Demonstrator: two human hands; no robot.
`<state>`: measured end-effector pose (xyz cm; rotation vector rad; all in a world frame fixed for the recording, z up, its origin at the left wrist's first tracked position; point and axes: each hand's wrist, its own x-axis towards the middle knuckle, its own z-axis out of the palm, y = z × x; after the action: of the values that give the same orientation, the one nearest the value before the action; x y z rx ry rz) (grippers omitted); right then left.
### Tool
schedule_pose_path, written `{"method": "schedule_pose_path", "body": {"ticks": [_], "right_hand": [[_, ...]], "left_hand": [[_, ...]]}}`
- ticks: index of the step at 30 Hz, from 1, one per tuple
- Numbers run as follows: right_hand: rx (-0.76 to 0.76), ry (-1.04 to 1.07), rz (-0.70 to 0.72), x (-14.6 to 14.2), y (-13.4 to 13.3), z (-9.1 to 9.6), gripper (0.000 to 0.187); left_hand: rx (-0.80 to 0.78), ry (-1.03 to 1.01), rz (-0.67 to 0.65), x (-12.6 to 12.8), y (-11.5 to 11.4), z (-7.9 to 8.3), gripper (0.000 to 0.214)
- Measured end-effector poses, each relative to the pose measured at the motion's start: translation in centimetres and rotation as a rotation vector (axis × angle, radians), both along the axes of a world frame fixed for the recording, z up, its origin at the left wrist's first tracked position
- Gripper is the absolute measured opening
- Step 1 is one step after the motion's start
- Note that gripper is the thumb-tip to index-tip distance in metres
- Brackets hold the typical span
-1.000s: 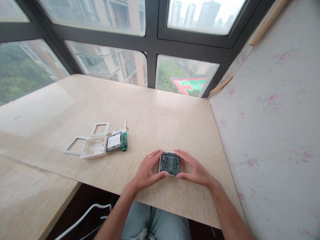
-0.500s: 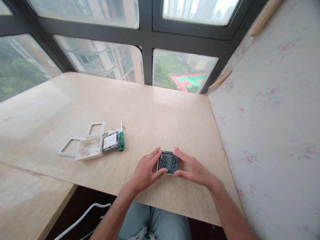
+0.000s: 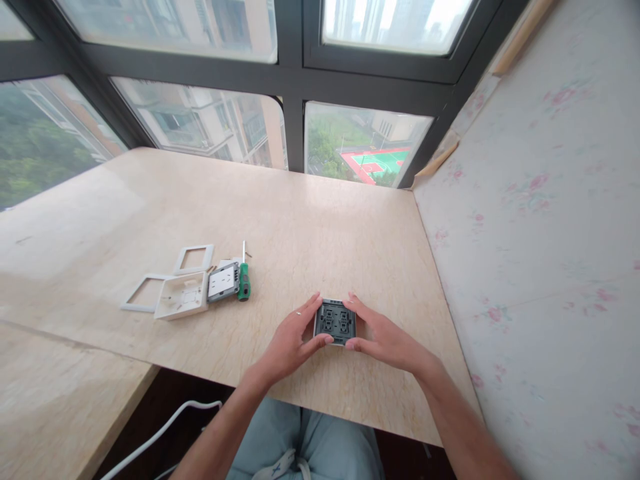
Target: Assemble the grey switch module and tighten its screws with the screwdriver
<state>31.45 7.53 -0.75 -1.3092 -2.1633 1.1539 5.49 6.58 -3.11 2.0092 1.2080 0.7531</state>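
Observation:
A square wall switch [image 3: 335, 323], its dark grey inner face with two mechanisms turned up and a thin pale rim round it, sits between my hands near the front of the counter. My left hand [image 3: 295, 339] grips its left side, with fingertips at the top corner and thumb at the bottom one. On the opposite side my right hand [image 3: 381, 337] holds it the same way, fingers above and thumb below. A ring shows on a left finger. The underside of the switch is hidden.
To the left lie a white back box [image 3: 181, 297], a socket module [image 3: 223, 281], a green-handled screwdriver [image 3: 244, 280] and two white frames, one being the far frame [image 3: 194, 259]. Floral wallpaper [image 3: 545, 240] bounds the right; windows stand behind the stone-look counter [image 3: 320, 227]. A white cable [image 3: 165, 430] hangs below.
The view has shifted slightly. Both hands keep their grip on the switch, and nothing else on the counter has visibly moved.

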Motion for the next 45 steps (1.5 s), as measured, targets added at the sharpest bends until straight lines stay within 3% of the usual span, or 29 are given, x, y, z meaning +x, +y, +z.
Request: {"method": "schedule_pose_path", "body": {"ticks": [8,45], "right_hand": [[0.086,0.041,-0.012,0.5,-1.7,-2.2,0.075],[-0.024,-0.026,-0.028,0.2,-2.5,0.0,0.072]], "left_hand": [[0.090,0.035,0.014,0.2,-0.3,-0.2,0.065],[0.064,0.022,-0.004,-0.3,-0.7,0.6,0.071]]}}
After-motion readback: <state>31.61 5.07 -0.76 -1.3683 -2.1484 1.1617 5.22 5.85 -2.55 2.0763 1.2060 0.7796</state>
